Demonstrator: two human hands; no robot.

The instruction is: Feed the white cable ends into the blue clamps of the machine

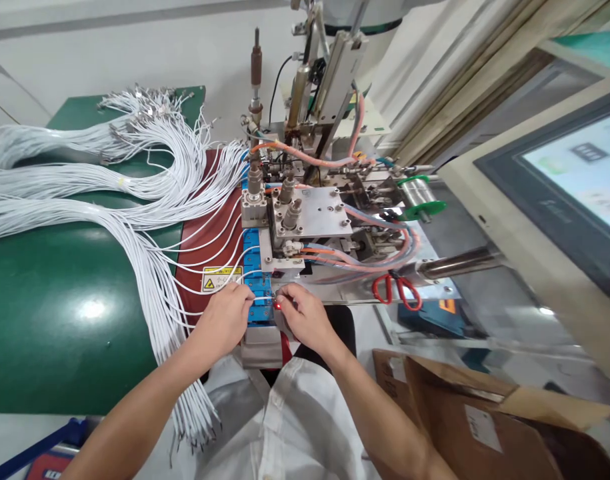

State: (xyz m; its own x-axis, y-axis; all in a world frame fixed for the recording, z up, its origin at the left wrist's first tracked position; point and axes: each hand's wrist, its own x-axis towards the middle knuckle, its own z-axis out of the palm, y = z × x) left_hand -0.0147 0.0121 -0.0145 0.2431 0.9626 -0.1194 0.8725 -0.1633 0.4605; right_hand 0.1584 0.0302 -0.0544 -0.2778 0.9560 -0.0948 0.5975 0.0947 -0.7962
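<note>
A white cable (263,299) lies across one of the blue fixture blocks (259,313) at the near end of the machine. My left hand (227,313) pinches this cable just left of the block. On the other side, my right hand (302,312) is closed at the cable's end, by a small glowing red light (277,306); the fingers hide the tip. Several other white cables run into the blue blocks farther up the row. They come from a large bundle of white cables (135,257) whose near ends hang over the table edge.
The green table (49,320) carries more cable bundles at left. The machine (312,213) has hoses, a solder-like wire spool (419,198) and red-handled scissors (397,291) at its near edge. A screen (579,167) juts in at right, above cardboard boxes (465,407).
</note>
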